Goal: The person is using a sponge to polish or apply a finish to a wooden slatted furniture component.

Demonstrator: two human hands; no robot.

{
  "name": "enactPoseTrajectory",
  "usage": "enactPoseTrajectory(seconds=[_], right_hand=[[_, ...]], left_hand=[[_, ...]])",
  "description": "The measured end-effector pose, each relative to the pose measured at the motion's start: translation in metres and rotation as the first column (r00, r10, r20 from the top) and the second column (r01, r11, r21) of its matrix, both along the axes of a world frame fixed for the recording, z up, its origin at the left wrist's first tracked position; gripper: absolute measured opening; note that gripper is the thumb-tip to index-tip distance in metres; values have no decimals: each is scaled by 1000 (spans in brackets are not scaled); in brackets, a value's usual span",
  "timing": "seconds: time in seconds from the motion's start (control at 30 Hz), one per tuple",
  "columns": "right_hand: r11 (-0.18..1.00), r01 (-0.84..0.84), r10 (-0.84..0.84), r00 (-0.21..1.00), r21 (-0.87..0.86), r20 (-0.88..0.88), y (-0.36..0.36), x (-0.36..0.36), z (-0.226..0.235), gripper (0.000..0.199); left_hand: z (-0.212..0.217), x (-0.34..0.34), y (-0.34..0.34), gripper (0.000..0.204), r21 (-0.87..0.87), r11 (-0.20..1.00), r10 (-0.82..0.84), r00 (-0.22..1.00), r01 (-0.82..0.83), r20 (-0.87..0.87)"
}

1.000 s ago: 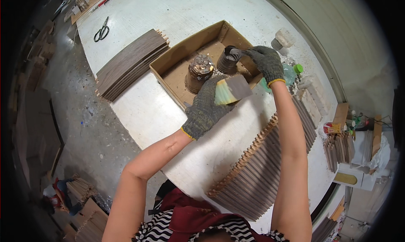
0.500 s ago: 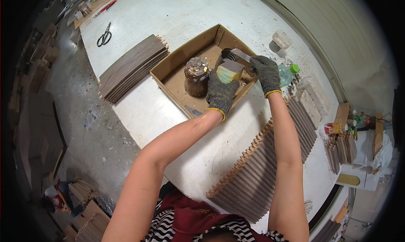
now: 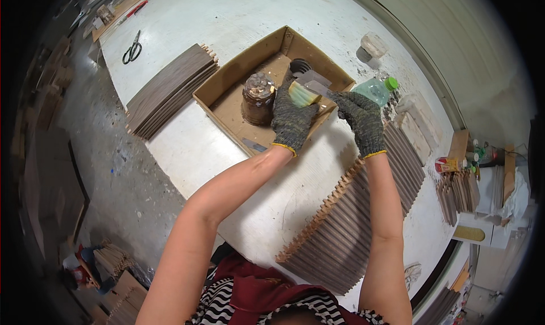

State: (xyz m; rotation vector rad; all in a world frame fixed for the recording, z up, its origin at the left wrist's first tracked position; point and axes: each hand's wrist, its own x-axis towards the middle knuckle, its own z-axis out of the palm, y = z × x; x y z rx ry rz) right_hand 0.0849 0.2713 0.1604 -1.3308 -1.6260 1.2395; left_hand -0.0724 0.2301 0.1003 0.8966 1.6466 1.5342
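Both my hands wear dark knitted gloves with yellow cuffs. My left hand, over a shallow cardboard box, is closed round a small block with a yellow-green side. A dark ridged shape shows beyond its fingers; what it is, I cannot tell. My right hand, at the box's right edge, pinches a flat grey scraper whose blade lies against or just above the block. Its grip is partly hidden by the fingers. Inside the box, left of my left hand, stands a brown crusted jar.
Stacked curved wooden slats lie left of the box. A long row of slats lies nearer me. A green-capped bottle stands right of the box, and scissors lie far left. A flat blade rests inside the box's near side.
My right hand has moved down toward me with the scraper, and the blade now sits lower across the block. The block has tilted in my left hand. The whole view has shifted slightly.
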Motion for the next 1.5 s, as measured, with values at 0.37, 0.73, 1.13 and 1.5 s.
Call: enactPoseTrajectory(seconds=[0.37,0.73,1.13,1.5], right_hand=[[997,70,-66,994,39,-88,-29,9,10,26],[977,182,-169,979,115,-113,-35,12,9,24],[916,246,-240,969,316,-58,-30,5,3,21],[937,258,-202,951,235,-236,-34,-6,-16,22]], left_hand=[[8,5,-2,66,109,993,68,986,-52,-150],[12,4,-4,63,165,986,40,987,-15,-153],[7,8,-1,64,322,947,45,992,-5,-116],[5,8,-1,58,335,942,54,975,21,-214]])
